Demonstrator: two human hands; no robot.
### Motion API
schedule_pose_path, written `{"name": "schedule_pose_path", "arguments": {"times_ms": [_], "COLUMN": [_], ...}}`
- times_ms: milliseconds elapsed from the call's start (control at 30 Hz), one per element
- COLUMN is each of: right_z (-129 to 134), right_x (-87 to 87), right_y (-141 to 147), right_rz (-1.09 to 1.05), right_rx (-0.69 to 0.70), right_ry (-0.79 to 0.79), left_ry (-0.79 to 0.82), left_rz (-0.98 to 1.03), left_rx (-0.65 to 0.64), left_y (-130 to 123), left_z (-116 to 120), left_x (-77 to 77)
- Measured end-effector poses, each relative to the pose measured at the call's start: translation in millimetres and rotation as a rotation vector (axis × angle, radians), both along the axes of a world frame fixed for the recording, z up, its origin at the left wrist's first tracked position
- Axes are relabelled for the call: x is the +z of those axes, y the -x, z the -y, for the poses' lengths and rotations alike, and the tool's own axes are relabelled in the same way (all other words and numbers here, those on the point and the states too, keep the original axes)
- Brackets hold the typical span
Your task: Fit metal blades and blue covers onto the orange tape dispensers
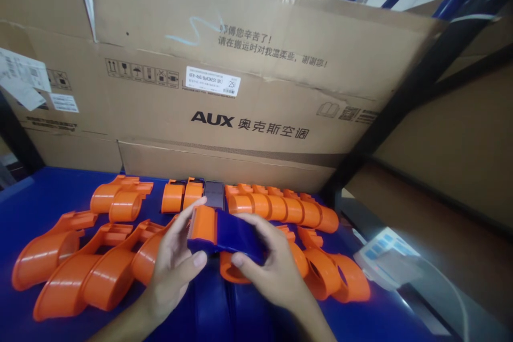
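We're reading "AUX" on the cardboard box (224, 91); our left hand (174, 262) and right hand (272, 267) are both gripping one orange-and-blue tape dispenser (224, 232) above the blue tabletop (40, 197).

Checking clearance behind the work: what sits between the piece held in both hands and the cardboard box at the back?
In the head view, a dark phone and a row of orange shells lie on the blue table.

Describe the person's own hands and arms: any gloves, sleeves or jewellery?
Both are bare. The left hand and right hand wear no gloves, and no rings show on the fingers. No watch or wristband shows, and the visible forearms carry no sleeves.
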State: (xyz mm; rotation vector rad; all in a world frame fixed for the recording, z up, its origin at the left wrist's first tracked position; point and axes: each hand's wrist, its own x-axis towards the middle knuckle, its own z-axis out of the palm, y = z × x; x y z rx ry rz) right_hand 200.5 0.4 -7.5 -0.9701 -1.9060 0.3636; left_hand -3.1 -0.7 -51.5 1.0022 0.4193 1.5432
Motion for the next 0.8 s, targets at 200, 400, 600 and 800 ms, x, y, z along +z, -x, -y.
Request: {"name": "schedule_pose_path", "arguments": {"times_ms": [200,400,600,800], "right_z": [-2.9,-4.0,-3.8,-6.2], "right_x": [-3.2,-3.0,-5.3,-7.7], "right_y": [-3.2,-4.1,-5.6,-6.6], "right_rz": [0.178,0.223,0.238,0.259], "right_rx": [-0.072,-0.08,-0.081,-0.075], "right_ry": [-0.354,-0.498,-0.468,-0.465], "left_ry": [-0.03,0.066,0.101,0.106], "left_rz": [-0.105,-0.232,-0.215,-0.241], "left_rx": [-0.006,0.142,0.147,0.168], "left_y": [-0.9,-0.7,-0.9,0.1], "left_z": [-2.9,-5.8,-6.1,-7.9], "left_x": [-1.9,-5.6,-3.9,-4.2]}}
